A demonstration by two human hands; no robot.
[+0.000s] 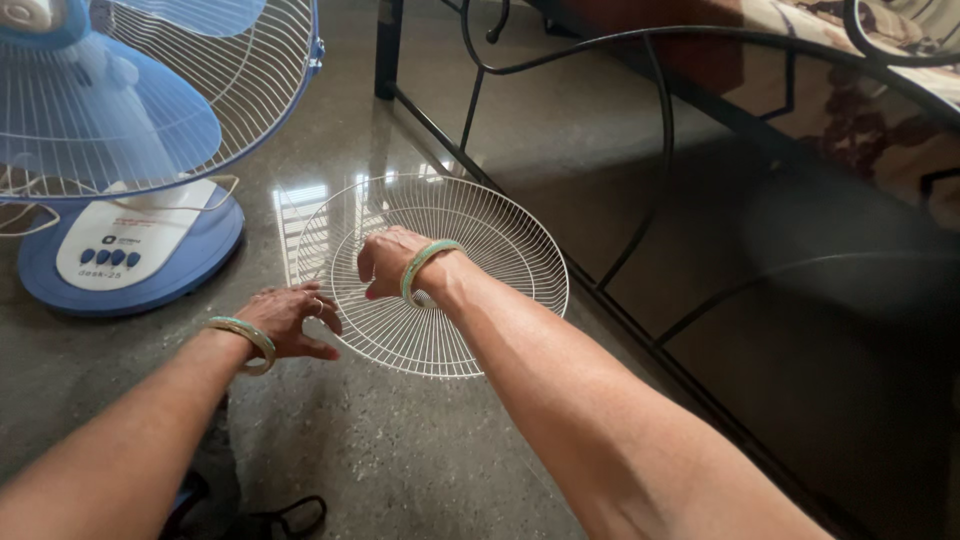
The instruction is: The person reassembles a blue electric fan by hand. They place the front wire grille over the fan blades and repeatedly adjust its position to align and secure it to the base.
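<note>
a blue and white table fan [120,150] stands at the left on the polished grey floor [420,460], its blue blades [110,125] behind a white wire guard. a black metal bed frame [640,200] runs along the right, holding a patterned mattress [860,100].

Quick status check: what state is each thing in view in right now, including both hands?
Wire fan guard: detached, lying flat on the floor.
Table fan: upright on its blue base, front guard off, blades exposed.
Left hand: palm down at the guard's left edge, holding nothing.
Right hand: resting on the guard's wires near the centre; whether it grips them is unclear.
Black metal bed frame: standing beside the guard.
</note>
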